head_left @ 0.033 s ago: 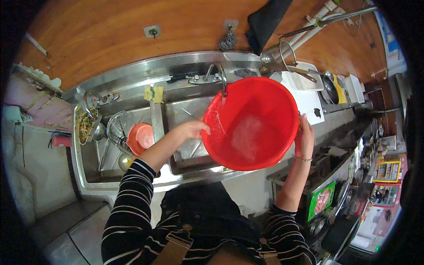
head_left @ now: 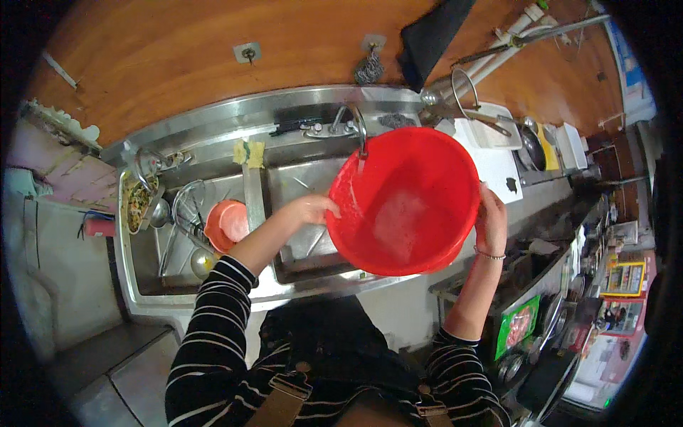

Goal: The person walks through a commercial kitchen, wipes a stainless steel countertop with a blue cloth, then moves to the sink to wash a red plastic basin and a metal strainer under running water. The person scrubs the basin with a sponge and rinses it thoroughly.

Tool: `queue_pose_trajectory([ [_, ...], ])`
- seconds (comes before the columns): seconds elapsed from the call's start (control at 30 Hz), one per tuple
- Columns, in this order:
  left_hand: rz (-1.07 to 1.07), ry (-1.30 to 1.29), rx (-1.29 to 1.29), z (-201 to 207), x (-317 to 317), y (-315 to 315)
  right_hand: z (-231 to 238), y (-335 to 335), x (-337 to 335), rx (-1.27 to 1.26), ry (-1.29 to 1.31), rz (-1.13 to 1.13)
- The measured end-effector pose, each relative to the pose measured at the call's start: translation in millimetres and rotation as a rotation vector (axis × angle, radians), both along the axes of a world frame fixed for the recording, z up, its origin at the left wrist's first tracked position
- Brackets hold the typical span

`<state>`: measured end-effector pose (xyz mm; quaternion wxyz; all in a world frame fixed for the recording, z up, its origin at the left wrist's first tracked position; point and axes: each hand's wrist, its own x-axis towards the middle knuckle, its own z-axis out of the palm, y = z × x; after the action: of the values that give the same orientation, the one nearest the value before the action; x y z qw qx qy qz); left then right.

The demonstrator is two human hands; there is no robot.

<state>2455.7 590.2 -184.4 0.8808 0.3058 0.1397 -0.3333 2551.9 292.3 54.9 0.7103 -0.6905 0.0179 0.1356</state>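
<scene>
A large red plastic basin [head_left: 420, 188] is tilted under the faucet [head_left: 361, 135] of the right-hand sink, with some foamy water in its bottom. Water runs from the spout onto the basin's inner left side. My left hand [head_left: 313, 210] grips its left rim, thumb toward the front. At the right side, my right hand [head_left: 491, 220] is wrapped round the rim, its fingers partly hidden behind the wall. The basin overhangs the right sink bowl [head_left: 302, 181] and hides part of it.
The left sink bowl [head_left: 171, 285] holds a small orange-pink pot [head_left: 226, 219], a wire strainer [head_left: 191, 199], a ladle [head_left: 160, 212] and a tray of food scraps [head_left: 135, 206]. A yellow sponge [head_left: 249, 151] lies on the divider. To the right, a pan [head_left: 530, 148] stands on the counter.
</scene>
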Motion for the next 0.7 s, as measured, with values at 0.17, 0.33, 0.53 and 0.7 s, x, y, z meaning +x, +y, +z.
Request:
queue_pose_trajectory([
  [0.17, -0.030, 0.058, 0.043, -25.9, -12.6, 2.0, 12.8, 22.6, -17.4, -0.030, 0.097, -0.022],
  [0.33, -0.033, 0.007, -0.131, -58.4, -44.9, -15.7, 19.5, 47.3, -36.0, -0.010, 0.080, 0.002],
  [0.53, 0.092, 0.034, 0.238, -82.1, -29.0, -40.6, 10.1, 73.6, -67.8, -0.215, -0.102, 0.083],
  [0.7, 0.146, -0.128, 0.356, -78.2, 16.3, -55.0, -3.2, 90.1, -94.0, -0.234, -0.161, -0.048],
])
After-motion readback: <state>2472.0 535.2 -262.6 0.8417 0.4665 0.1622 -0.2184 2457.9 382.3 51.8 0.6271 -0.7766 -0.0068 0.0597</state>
